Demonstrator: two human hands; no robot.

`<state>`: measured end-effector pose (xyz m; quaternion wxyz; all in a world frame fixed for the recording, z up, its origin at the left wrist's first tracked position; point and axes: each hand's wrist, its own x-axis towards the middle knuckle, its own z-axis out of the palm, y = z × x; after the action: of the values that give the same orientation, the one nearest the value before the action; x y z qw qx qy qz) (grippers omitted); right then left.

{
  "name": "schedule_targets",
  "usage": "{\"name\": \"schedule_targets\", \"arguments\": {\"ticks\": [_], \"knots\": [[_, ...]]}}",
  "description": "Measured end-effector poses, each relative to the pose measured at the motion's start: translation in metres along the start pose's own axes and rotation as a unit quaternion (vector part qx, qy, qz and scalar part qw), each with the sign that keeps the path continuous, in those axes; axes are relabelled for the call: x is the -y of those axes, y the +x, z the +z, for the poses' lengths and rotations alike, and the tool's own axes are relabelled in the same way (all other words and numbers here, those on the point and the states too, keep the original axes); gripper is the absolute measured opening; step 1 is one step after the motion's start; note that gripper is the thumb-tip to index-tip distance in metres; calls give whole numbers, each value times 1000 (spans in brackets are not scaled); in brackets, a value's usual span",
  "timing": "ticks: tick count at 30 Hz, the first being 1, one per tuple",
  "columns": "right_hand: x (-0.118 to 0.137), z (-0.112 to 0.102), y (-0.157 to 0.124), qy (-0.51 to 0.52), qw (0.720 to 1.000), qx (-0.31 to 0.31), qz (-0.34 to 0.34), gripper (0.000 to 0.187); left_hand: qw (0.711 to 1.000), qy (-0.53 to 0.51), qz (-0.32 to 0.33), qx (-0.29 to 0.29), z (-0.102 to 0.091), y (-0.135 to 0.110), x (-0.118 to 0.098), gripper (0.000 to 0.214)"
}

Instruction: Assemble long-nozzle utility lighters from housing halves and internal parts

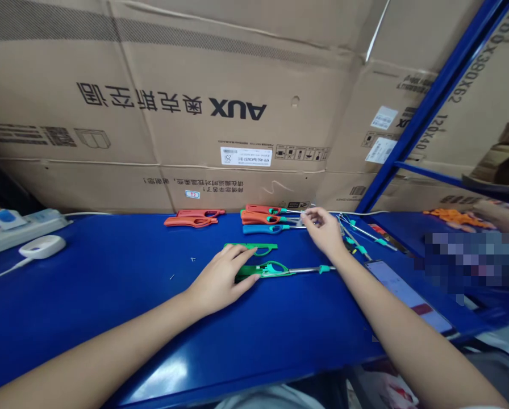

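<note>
My left hand (222,278) lies over an opened green lighter (275,269), its thumb and fingers to either side of the handle. This long-necked lighter has a teal trigger and a metal tube pointing right. A separate green handle half (263,247) sits just beyond it, partly under my fingers. My right hand (325,232) is closed in a pinch at the metal tubes of the finished-looking lighters; what its fingertips grip is too small to make out. Those lighters include red and orange ones (261,218) and a blue lighter (265,229).
Two red handle shells (190,221) lie at the back left. Small screws (192,259) are nearer. Metal tubes with teal parts (371,233) and a phone (410,295) lie at right. Left are a power strip (37,227) and white charger (42,246). Another person's hand (499,221) shows far right.
</note>
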<state>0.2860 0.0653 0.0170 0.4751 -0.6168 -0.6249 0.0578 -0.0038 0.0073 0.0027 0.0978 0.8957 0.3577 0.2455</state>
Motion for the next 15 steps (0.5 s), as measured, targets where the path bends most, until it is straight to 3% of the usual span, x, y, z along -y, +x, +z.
{"name": "schedule_targets", "arguments": {"ticks": [2,4,7,11,15], "knots": [[20,9,-19,61,996,57,-17,25,999,-23,-5,-24,0,0,-1,51],[40,16,-40,209,964,162,-18,29,998,-41,-2,-41,0,0,-3,52],[61,20,-64,262,934,239,-31,26,997,-57,19,-47,1,-1,-5,49],[68,20,-73,239,926,284,-71,20,996,-75,39,-25,3,0,-4,26],[63,20,-70,242,921,297,-64,22,995,-86,36,-34,2,2,-1,14]]}}
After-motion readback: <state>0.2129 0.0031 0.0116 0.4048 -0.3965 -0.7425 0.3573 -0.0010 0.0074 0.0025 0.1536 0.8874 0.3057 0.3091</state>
